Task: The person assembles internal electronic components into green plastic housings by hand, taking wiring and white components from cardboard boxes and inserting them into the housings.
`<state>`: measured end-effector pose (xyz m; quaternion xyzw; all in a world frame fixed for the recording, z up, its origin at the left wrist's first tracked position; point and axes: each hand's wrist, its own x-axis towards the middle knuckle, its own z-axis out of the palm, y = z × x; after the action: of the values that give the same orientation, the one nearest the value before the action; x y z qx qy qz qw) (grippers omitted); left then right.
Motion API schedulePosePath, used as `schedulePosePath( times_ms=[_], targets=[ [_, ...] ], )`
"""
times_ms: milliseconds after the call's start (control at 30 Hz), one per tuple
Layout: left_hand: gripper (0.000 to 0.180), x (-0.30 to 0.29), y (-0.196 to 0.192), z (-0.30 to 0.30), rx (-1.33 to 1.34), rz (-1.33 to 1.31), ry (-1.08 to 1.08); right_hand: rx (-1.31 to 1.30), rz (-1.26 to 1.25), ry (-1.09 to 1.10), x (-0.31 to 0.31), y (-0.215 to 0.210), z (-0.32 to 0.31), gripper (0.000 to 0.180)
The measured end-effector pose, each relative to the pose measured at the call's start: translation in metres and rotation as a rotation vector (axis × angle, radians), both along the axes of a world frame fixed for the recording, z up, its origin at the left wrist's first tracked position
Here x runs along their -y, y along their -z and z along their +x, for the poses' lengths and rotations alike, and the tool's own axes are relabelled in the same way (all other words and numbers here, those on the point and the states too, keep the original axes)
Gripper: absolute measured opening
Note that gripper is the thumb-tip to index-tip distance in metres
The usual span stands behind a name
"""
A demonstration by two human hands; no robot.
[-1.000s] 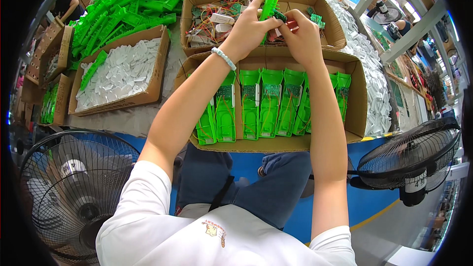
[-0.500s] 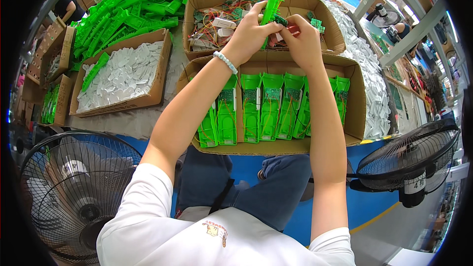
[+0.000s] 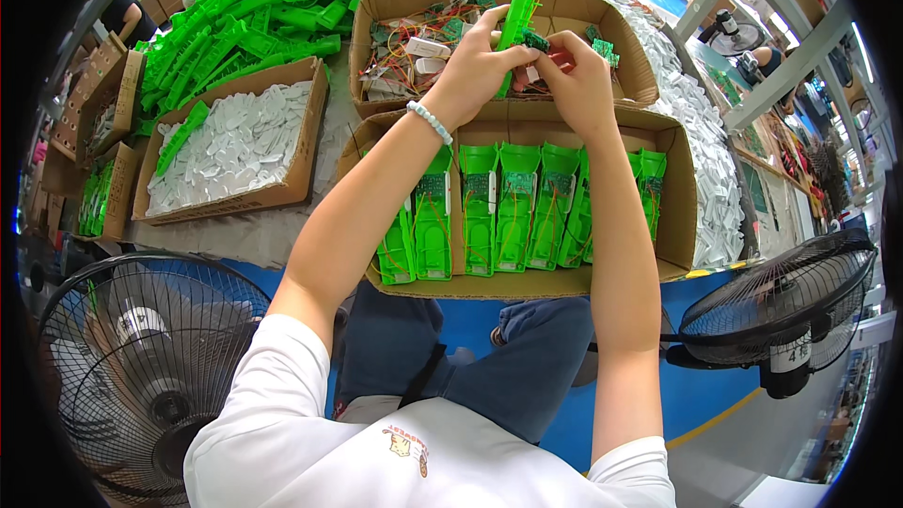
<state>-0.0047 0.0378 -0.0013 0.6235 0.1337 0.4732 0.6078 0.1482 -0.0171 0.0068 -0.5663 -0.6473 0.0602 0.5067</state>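
My left hand [image 3: 478, 71] is closed round a bright green plastic housing [image 3: 518, 14], which stands nearly upright above the far carton. At the housing's right side a small green circuit board [image 3: 534, 41] sits between my two hands. The fingers of my right hand [image 3: 580, 80] pinch at this board; how they grip it is partly hidden. Below my wrists, a cardboard box [image 3: 677, 202] holds a row of green housings [image 3: 515, 212] fitted with circuit boards and thin wires. Under my hands, the far carton [image 3: 376, 9] contains wired circuit boards and white plastic parts [image 3: 428, 47].
Green housings [image 3: 273, 19] are heaped at the far left. A carton of white pieces [image 3: 235, 146] stands left, and more white pieces [image 3: 715, 169] lie right. Fans stand at left [image 3: 155, 367] and right [image 3: 776, 296]. Two other people are across the table.
My hands stay nearly in place over the far carton, still holding the housing and board. The right fingers have shifted slightly at the board.
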Motion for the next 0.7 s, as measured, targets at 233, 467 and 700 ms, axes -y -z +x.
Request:
schedulePosePath(
  times_ms=[233, 467, 700],
  targets=[
    [0.058, -0.005, -0.002, -0.001, 0.072, -0.061, 0.075, -0.085, 0.03, -0.052, -0.004, -0.001, 0.004, 0.025],
    [0.036, -0.001, -0.004, -0.004, 0.163, -0.17, 0.155, -0.317, 0.072, -0.091, -0.003, -0.002, 0.009, 0.02],
    [0.035, -0.003, -0.006, -0.007, 0.2, -0.188, 0.175, -0.531, 0.161, -0.239, -0.004, 0.003, 0.015, 0.013]
  ],
)
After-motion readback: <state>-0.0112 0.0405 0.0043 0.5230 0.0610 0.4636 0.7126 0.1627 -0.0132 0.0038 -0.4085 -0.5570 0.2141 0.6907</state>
